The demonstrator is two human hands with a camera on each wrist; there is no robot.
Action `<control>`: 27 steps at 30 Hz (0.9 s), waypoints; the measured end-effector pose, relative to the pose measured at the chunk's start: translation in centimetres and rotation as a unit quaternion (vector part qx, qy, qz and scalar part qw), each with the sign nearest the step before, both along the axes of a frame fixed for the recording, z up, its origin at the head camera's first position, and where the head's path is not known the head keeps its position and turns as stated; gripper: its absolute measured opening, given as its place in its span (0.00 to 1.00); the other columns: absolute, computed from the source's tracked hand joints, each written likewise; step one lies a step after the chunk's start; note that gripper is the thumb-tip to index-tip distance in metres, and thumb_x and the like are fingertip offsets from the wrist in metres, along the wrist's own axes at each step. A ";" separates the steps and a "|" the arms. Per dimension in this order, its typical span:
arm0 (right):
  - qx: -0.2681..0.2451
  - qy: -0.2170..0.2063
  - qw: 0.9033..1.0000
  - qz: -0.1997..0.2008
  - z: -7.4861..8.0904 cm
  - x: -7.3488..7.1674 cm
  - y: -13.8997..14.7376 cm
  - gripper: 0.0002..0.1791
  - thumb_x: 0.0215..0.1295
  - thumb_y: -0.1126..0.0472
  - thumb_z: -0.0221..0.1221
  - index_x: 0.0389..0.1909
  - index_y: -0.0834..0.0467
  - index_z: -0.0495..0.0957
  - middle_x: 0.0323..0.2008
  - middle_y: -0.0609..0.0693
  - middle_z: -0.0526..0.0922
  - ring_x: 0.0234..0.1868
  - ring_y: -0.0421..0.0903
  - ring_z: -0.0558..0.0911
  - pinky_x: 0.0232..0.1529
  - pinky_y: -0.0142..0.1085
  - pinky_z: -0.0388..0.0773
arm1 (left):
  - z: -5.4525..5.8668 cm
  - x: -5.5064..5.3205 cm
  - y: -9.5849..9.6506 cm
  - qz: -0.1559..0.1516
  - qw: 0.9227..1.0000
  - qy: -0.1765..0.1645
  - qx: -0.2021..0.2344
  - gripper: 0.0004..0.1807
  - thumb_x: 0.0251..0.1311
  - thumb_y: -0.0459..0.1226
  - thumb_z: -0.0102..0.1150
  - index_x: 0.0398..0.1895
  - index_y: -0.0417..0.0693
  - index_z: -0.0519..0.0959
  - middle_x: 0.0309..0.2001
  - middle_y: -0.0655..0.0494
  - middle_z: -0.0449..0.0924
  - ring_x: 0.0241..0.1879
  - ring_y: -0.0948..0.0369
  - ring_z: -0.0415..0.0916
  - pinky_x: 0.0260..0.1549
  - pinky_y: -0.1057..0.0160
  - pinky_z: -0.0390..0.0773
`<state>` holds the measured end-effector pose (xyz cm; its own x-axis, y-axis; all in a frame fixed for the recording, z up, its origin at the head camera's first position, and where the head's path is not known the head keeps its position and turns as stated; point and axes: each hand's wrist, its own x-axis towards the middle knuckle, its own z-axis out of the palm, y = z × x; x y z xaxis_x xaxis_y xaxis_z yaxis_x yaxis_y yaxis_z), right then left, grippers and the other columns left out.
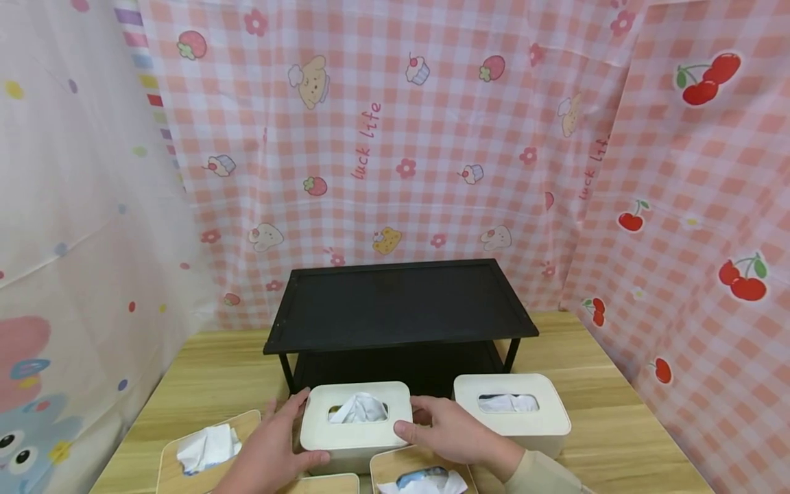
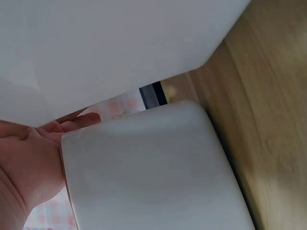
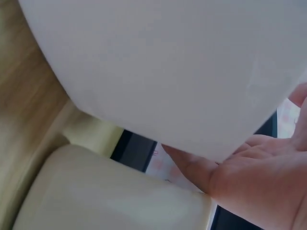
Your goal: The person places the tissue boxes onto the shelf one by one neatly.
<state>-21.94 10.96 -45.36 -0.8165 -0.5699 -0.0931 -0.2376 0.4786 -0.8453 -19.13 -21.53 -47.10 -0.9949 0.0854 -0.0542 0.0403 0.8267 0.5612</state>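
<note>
At the left of the bench (image 1: 617,412), the left wood-topped box (image 1: 169,464) lies just beside your left hand (image 1: 274,442). That hand grips the left end of the white tissue box (image 1: 358,436), its fingers spread toward the far-left corner and its thumb against the near side. The white tissue box sits level in the middle, on the near side of the black rack (image 1: 401,302); the middle wood-topped box (image 1: 327,484) shows only an edge, nearer you. The white walls look smooth and stiff, likely thin plastic, so judge the box light for its bulk and a bit slippery. Press evenly from both ends, on the walls rather than the lid, which may lift away. Leave the soft tissue (image 1: 360,409) in the slot alone; it would crumple or pull out. The base is hidden in the head view, so you can't be sure whether it touches the bench. At the other end your right hand (image 1: 450,429) grips too, fingers bent round the end wall, thumb by the lid's near-right corner. The right wood-topped box (image 1: 395,466) lies just nearer you, and the right white box (image 1: 512,422) stands farther right.
</note>
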 end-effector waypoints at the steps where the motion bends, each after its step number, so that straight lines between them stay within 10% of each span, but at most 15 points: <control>1: -0.009 -0.003 1.000 0.001 -0.1 0.0 0.0 0.32 0.78 0.42 0.61 0.70 0.61 0.77 0.48 0.50 0.92 0.49 0.41 0.87 0.49 0.34 0.82 | 0.0 0.0 0.0 -0.001 1.000 0.003 -0.001 0.67 0.42 0.60 0.86 0.83 0.45 0.62 0.74 0.40 0.76 0.77 0.19 0.50 0.62 0.23 0.73; 7: -0.051 -0.030 0.998 0.000 -0.1 0.0 0.0 0.33 0.78 0.41 0.61 0.71 0.61 0.77 0.52 0.52 0.91 0.52 0.42 0.87 0.51 0.34 0.83 | 0.1 0.2 0.2 -0.001 1.000 0.022 -0.004 0.68 0.41 0.58 0.88 0.84 0.45 0.60 0.72 0.41 0.78 0.76 0.21 0.55 0.65 0.24 0.71; 16: -0.053 -0.087 0.995 -0.018 -0.1 0.0 0.4 0.48 0.77 0.35 0.59 0.76 0.73 0.66 0.64 0.62 0.84 0.67 0.59 0.82 0.67 0.60 0.79 | 0.1 0.3 0.6 0.007 0.999 0.046 0.020 0.69 0.41 0.53 0.89 0.85 0.45 0.58 0.69 0.41 0.81 0.64 0.42 0.82 0.59 0.40 0.82; 27: -0.076 -0.104 0.992 -0.020 0.3 -0.4 0.0 0.50 0.79 0.33 0.55 0.78 0.74 0.61 0.74 0.68 0.73 0.77 0.65 0.72 0.75 0.61 0.71 | -0.1 -0.2 0.5 0.018 0.997 0.069 0.023 0.68 0.42 0.49 0.90 0.84 0.43 0.58 0.67 0.40 0.83 0.61 0.45 0.85 0.59 0.39 0.82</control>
<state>-22.38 10.97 -45.05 -0.8107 -0.5578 -0.1778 -0.0341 0.3482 -0.9368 -19.29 -21.08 -47.16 -0.9951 0.0483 0.0861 0.0900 0.8024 0.5900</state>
